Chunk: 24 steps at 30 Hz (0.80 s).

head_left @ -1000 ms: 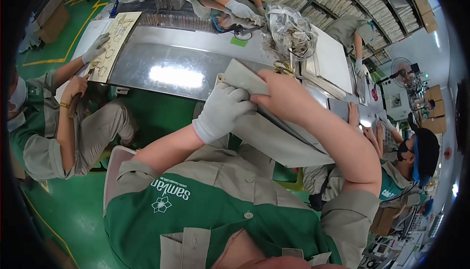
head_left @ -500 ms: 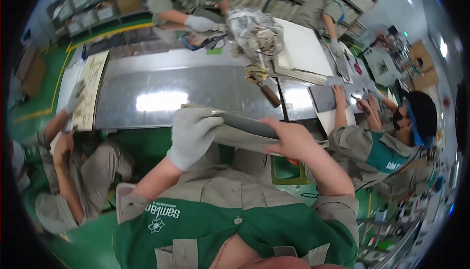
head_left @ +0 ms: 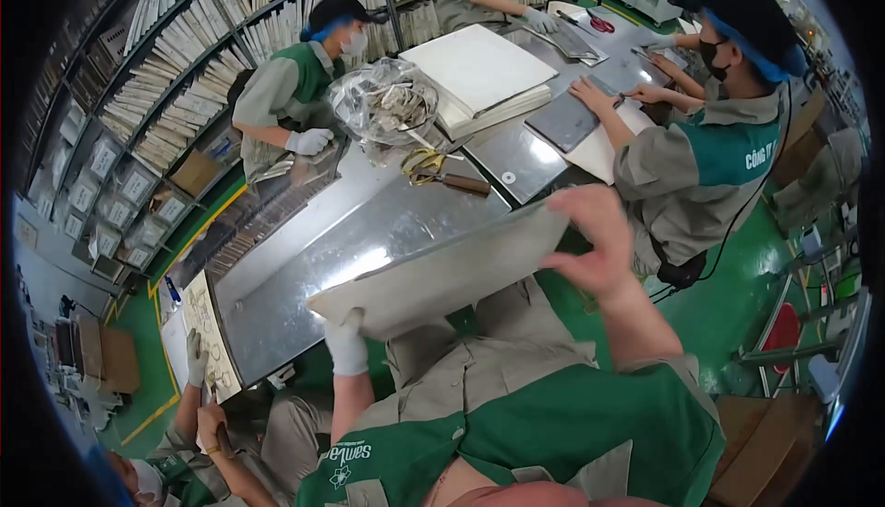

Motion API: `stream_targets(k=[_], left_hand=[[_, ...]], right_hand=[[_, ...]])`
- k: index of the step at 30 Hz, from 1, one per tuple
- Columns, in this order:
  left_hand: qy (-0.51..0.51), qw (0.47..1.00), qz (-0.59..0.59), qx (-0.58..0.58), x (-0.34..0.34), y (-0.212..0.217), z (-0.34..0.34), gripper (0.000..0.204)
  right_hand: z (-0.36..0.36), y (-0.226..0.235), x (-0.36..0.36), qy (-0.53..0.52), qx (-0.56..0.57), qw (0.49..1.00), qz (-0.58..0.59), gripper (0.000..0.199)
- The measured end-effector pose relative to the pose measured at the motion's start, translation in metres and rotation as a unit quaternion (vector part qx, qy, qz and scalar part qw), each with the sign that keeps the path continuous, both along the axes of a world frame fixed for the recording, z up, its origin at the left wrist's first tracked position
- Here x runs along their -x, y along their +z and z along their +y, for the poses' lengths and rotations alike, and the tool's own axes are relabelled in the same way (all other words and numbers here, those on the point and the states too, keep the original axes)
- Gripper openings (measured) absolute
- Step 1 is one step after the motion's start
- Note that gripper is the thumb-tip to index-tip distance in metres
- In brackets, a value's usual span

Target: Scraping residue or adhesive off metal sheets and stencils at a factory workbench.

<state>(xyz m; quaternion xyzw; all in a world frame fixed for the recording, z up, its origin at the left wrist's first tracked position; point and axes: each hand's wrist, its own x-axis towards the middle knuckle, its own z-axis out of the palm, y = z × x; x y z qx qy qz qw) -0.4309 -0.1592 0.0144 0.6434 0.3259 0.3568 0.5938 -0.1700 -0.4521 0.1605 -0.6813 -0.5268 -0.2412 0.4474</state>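
A flat rectangular board [head_left: 442, 277], pale grey-white on the face toward me, is held up between my two hands in front of my lap, standing on edge. My left hand [head_left: 348, 341], in a white glove, grips its lower left corner, with the thumb showing on the pale face. My bare right hand [head_left: 597, 241] clasps the right end, fingers at the top corner and thumb below. Behind the board lies the metal tabletop [head_left: 304, 258]. Past its upper edge, a wooden-handled tool [head_left: 466, 182] rests beside yellow-handled tool grips [head_left: 424, 166].
A clear plastic bag of scraps [head_left: 383, 101] and a stack of white boards [head_left: 484, 69] stand farther back. At the right a co-worker [head_left: 701, 138] handles a dark grey plate [head_left: 573, 120]. Another works at a patterned board [head_left: 207, 332] on the left. Shelves [head_left: 184, 37] line the back.
My view has swung to the right and tilted. The board has turned so its pale face shows more, and its right end sits higher. Both hands still hold it.
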Motion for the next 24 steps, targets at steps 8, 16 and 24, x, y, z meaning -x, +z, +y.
stream_targets(k=[8,16,24], left_hand=[[-0.069,0.979,-0.181,0.067,0.045,0.029,0.055,0.077],[-0.02,0.964,-0.249,0.088,-0.026,0.053,0.09,0.057],[0.008,0.955,0.157,-0.251,-0.1,-0.083,0.08,0.067]], right_hand=[[-0.041,-0.122,-0.035,0.245,0.118,0.815,0.512,0.11],[-0.01,-0.129,-0.005,0.148,0.042,0.699,0.698,0.034],[0.031,-0.102,-0.088,0.127,-0.304,0.56,0.76,0.055]])
